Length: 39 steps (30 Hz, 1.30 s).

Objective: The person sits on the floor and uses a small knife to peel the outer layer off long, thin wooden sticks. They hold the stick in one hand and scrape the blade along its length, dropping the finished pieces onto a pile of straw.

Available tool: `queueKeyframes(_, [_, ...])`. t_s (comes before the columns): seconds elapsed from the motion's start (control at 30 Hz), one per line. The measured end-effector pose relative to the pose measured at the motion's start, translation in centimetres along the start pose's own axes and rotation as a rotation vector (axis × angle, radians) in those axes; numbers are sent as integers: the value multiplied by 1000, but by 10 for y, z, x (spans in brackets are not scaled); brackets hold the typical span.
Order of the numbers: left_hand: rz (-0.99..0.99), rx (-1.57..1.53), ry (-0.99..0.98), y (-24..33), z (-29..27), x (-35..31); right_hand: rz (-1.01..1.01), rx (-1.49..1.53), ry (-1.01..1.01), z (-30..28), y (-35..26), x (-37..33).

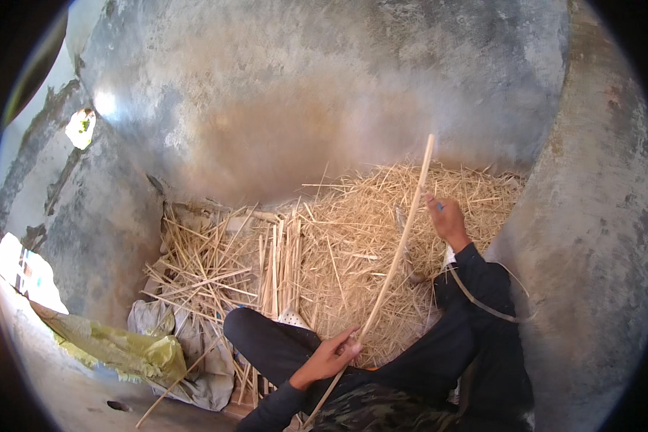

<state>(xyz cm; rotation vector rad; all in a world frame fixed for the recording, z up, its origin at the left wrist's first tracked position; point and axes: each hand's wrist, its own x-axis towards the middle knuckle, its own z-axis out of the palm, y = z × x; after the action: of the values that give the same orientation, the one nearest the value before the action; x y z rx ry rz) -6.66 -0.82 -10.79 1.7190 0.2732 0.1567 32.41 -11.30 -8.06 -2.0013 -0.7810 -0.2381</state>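
Note:
A long pale bamboo strip (392, 270) slants across the middle, its upper end leaning right toward the wall. My left hand (333, 358) is closed round its lower part above my lap, and the thin tail runs on below toward the bottom edge. Beside the upper part is my right hand (448, 218), its fingers curled. A small bit of blue shows at those fingers, but what they grip is too small to make out. A thin curved strip (475, 299) loops over my right sleeve and knee.
Straw-like shavings (360, 252) heap against the concrete wall (324, 93). Left of them lie loose thin sticks (201, 266) and a row of upright-laid strips (281, 266). A yellow sheet (129, 349) and grey sacking (212, 374) lie at lower left. My crossed legs fill the lower middle.

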Motion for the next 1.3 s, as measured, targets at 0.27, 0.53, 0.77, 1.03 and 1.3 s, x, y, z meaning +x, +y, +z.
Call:
queueKeyframes(0.27, [-135,-148,-88,13,11,6,-280,-395,64,-14,-36,-21])
queueKeyframes(0.53, [-261,-166,-116,52,-16,-40,-241,-661,-4,1,-31,26])
queueKeyframes(0.77, [-378,-218,30,56,-22,-74,278,-409,210,-51,9,93])
queueKeyframes(1.03, [-286,-217,73,58,-21,11,-25,645,-290,62,-71,-47])
queueKeyframes(1.3, [-235,-344,-30,65,2,7,451,792,-399,74,-111,-59])
